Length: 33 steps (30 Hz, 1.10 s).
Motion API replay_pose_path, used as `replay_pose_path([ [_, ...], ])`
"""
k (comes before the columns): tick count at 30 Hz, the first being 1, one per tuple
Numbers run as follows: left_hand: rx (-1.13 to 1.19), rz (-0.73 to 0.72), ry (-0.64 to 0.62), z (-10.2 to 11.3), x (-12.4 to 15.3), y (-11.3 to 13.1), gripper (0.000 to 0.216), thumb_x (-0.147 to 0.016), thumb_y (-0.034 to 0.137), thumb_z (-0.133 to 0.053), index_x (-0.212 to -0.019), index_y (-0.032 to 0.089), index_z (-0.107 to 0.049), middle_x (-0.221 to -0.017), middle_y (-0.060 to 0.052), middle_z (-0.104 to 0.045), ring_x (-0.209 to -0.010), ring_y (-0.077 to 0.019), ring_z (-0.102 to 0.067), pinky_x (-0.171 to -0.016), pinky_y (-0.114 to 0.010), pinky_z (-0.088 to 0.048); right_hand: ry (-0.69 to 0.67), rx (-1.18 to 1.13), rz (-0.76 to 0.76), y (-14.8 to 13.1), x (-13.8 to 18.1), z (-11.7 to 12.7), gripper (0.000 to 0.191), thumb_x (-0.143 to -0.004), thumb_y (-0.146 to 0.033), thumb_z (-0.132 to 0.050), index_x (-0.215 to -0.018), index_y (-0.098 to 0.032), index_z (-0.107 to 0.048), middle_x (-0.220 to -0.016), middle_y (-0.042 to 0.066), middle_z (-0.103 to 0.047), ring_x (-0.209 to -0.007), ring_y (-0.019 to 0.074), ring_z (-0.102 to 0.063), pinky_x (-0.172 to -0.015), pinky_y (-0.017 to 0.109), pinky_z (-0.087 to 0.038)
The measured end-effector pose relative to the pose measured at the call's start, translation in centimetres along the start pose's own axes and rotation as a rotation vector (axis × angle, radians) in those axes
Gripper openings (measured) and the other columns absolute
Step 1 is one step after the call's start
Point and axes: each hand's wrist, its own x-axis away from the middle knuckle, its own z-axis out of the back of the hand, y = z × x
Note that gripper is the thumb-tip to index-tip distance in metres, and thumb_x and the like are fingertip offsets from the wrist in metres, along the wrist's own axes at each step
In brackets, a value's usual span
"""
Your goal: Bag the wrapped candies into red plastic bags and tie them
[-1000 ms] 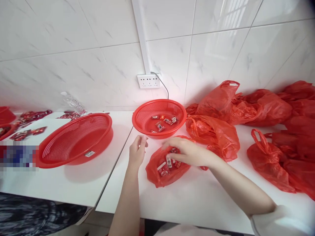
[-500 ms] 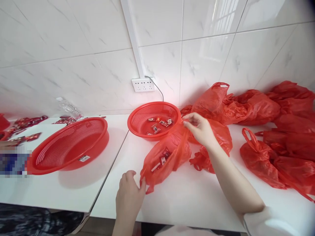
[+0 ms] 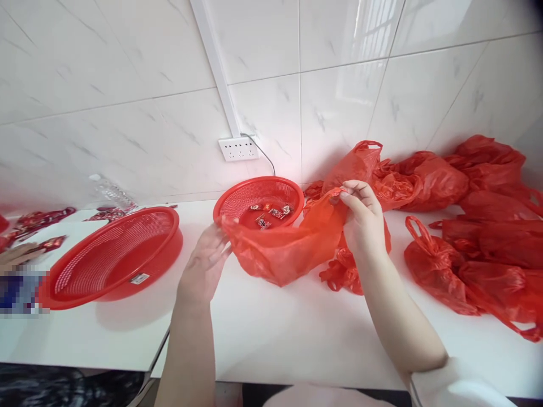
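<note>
A thin red plastic bag (image 3: 284, 254) hangs stretched between my two hands, its near side sagging over the white table. My left hand (image 3: 206, 257) grips its left end, the fingers partly behind the plastic. At the right, my right hand (image 3: 362, 212) pinches the other end between thumb and fingers. Just behind the bag stands a round red basket (image 3: 224, 198) with perforated walls. Several small wrapped pieces (image 3: 278, 212) lie on its floor. What is inside the bag is hidden from this side.
Filled red bags (image 3: 436, 178) crowd the table's right side, one tied bag (image 3: 439, 271) nearer. A larger red basket (image 3: 169, 249) stands left, past the table seam. Beyond it are a clear bottle (image 3: 112, 192), red wrappers (image 3: 38, 223) and another person's hand (image 3: 17, 257). A wall socket (image 3: 238, 149) is behind.
Both hands have lifted the bag off the table, the left rising most, and its near side now hides the wrapped pieces seen inside before. The view has shifted slightly right.
</note>
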Motion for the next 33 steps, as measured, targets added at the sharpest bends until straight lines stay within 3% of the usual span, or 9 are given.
replay_pose_path([
  [3,-0.024,-0.049,-0.11,-2.4,-2.4,1.1,0.085,-0.069,0.036,-0.073,-0.145,0.036,-0.034,-0.132,-0.008,-0.056,-0.124,-0.0317,-0.05,-0.099,-0.05,-0.044,-0.053,-0.147,-0.168,0.2,0.0,-0.3,0.007,-0.082,-0.026,-0.054,-0.088,-0.024,-0.051,-0.078,0.0,-0.055,-0.069,0.013,-0.057,-0.07,0.028,-0.051],
  [5,-0.029,-0.055,-0.134,-4.0,-3.3,1.4,0.094,-0.069,0.035,-0.074,-0.148,0.039,-0.023,-0.114,-0.006,-0.063,-0.104,-0.027,-0.063,-0.092,-0.048,-0.049,-0.094,-0.178,-0.252,0.2,0.2,-0.7,0.004,-0.083,-0.027,-0.051,-0.082,-0.023,-0.049,-0.073,0.0,-0.053,-0.065,0.0134,-0.056,-0.067,0.028,-0.051],
  [9,-0.127,0.1,-0.205,-6.8,-3.2,1.0,0.084,-0.075,0.029,-0.071,-0.146,0.035,-0.028,-0.078,0.002,-0.06,-0.06,-0.013,-0.06,-0.072,-0.035,-0.055,-0.219,-0.145,-0.23,-0.5,1.7,-1.6,0.004,-0.083,-0.024,-0.054,-0.083,-0.023,-0.05,-0.074,-0.001,-0.056,-0.069,0.0135,-0.058,-0.072,0.029,-0.052],
  [13,-0.323,0.226,-0.435,-8.6,-2.3,0.0,0.05,-0.072,0.028,-0.073,-0.12,0.027,-0.059,-0.09,-0.004,-0.065,-0.079,-0.0193,-0.063,-0.07,-0.033,-0.054,-0.727,0.069,-0.031,-2.4,3.7,-2.1,0.006,-0.086,-0.02,-0.056,-0.091,-0.022,-0.06,-0.093,0.004,-0.065,-0.088,0.0161,-0.062,-0.082,0.033,-0.052],
  [16,-0.323,0.291,-0.561,-8.8,-2.1,-0.7,0.016,-0.082,0.034,-0.062,-0.093,0.023,-0.067,-0.094,-0.006,-0.065,-0.084,-0.0202,-0.062,-0.068,-0.032,-0.053,-1.057,0.234,0.09,-3.3,4.0,-1.9,0.019,-0.087,-0.017,-0.054,-0.103,-0.022,-0.063,-0.116,0.007,-0.063,-0.107,0.0188,-0.059,-0.091,0.036,-0.05],
  [21,-0.171,0.413,-0.387,-7.2,-2.8,-1.4,0.033,-0.089,0.05,-0.05,-0.087,0.02,-0.063,-0.051,0.006,-0.04,-0.039,-0.0062,-0.033,-0.039,-0.02,-0.03,-0.908,0.408,0.024,-2.5,2.6,-0.9,0.032,-0.094,-0.019,-0.044,-0.124,-0.025,-0.055,-0.124,0.005,-0.06,-0.117,0.0179,-0.055,-0.1,0.037,-0.044],
  [25,-0.086,0.424,-0.373,-6.7,-2.9,-1.0,0.039,-0.089,0.052,-0.049,-0.082,0.017,-0.065,-0.044,0.006,-0.041,-0.035,-0.0059,-0.032,-0.04,-0.021,-0.034,-0.784,0.387,-0.051,-1.6,2.1,-0.5,0.017,-0.094,-0.02,-0.046,-0.102,-0.021,-0.061,-0.097,0.004,-0.066,-0.091,0.016,-0.063,-0.085,0.034,-0.051],
  [30,0.008,0.508,-0.393,-7.1,-2.8,-0.8,0.04,-0.088,0.052,-0.051,-0.09,0.015,-0.065,-0.032,0.008,-0.037,-0.029,-0.0071,-0.033,-0.04,-0.021,-0.036,-0.833,0.355,-0.04,-1.4,2.4,-0.9,0.014,-0.089,-0.018,-0.055,-0.102,-0.021,-0.059,-0.099,0.003,-0.064,-0.091,0.0162,-0.061,-0.083,0.033,-0.05],
  [33,0.082,0.545,-0.354,-7.0,-3.3,-1.2,0.043,-0.088,0.052,-0.051,-0.099,0.013,-0.066,-0.033,0.007,-0.042,-0.029,-0.0077,-0.035,-0.039,-0.021,-0.036,-0.714,0.326,-0.04,-0.7,2.1,-1.0,0.005,-0.091,-0.023,-0.054,-0.092,-0.021,-0.059,-0.088,0.002,-0.063,-0.083,0.0145,-0.06,-0.077,0.03,-0.05],
])
